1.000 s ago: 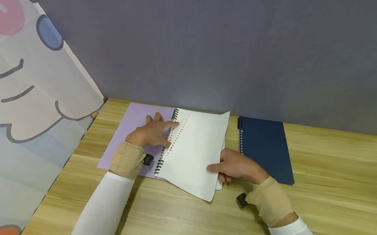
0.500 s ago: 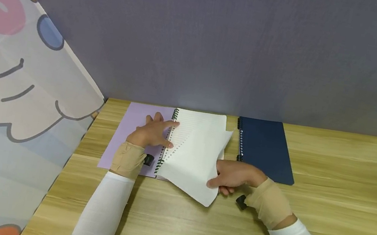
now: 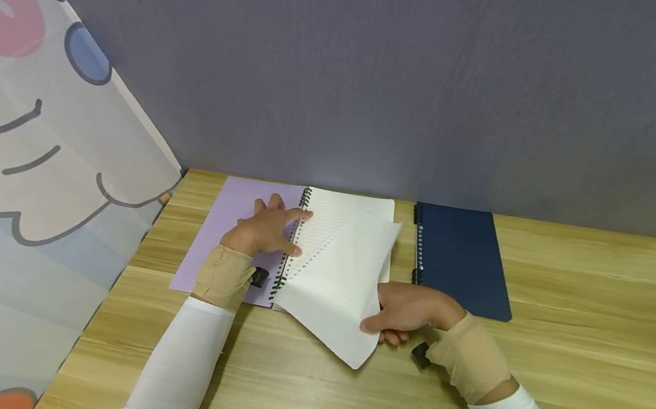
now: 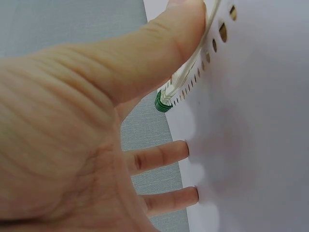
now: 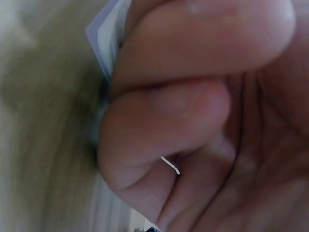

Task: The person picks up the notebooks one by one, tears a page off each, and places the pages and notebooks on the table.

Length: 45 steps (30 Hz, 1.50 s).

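Spiral notebook [image 3: 320,228] pressed mid-spread by a splayed left hand [image 3: 264,226]; near the notebook's right edge, a page [image 3: 340,286] is pinched by the right hand [image 3: 408,308]!

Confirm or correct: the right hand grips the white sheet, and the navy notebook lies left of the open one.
Wrong side: the head view shows the navy notebook right of the open notebook. The right hand does grip the white sheet.

Head view forward-down, wrist views close
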{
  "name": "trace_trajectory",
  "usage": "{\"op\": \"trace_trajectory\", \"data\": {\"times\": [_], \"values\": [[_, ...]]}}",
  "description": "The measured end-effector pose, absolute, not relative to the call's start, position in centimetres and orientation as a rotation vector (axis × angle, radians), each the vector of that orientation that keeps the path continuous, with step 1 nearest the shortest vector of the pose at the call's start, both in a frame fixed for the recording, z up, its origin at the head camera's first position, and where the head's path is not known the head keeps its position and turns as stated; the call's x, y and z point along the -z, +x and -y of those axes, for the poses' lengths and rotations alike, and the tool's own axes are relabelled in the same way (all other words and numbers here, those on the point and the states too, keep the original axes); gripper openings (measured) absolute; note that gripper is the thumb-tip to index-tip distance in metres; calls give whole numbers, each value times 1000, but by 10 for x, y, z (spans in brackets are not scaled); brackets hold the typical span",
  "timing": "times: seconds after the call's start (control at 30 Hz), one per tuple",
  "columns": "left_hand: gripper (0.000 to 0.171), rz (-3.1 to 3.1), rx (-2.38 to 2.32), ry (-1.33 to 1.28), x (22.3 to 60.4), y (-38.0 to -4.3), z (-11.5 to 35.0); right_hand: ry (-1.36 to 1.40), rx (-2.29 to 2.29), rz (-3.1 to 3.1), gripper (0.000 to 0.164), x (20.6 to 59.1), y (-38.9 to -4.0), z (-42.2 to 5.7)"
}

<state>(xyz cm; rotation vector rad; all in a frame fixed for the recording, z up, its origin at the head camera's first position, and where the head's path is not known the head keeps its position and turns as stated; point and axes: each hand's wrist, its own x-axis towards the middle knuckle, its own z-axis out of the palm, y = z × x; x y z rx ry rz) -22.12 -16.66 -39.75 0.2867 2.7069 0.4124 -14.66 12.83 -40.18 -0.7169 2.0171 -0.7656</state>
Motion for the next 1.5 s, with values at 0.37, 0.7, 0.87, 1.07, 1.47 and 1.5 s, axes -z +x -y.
{"op": "trace_trajectory", "data": {"times": [0.37, 0.7, 0.87, 1.07, 1.47, 1.5], "values": [[81, -2707, -409, 294, 397, -222, 168, -735, 807, -1951, 36, 403, -147, -133], [82, -2703, -425, 297, 398, -221, 168, -741, 821, -1922, 34, 404, -148, -133], [83, -2707, -437, 295, 398, -221, 168, -749, 825, -1913, 33, 404, -149, -133], [83, -2704, -428, 292, 398, -222, 168, -742, 860, -1865, 31, 406, -149, -134], [82, -2706, -431, 283, 398, -223, 167, -752, 859, -1826, 26, 407, -149, -137], [82, -2705, -434, 284, 398, -223, 167, -755, 860, -1822, 26, 407, -149, -137]]}}
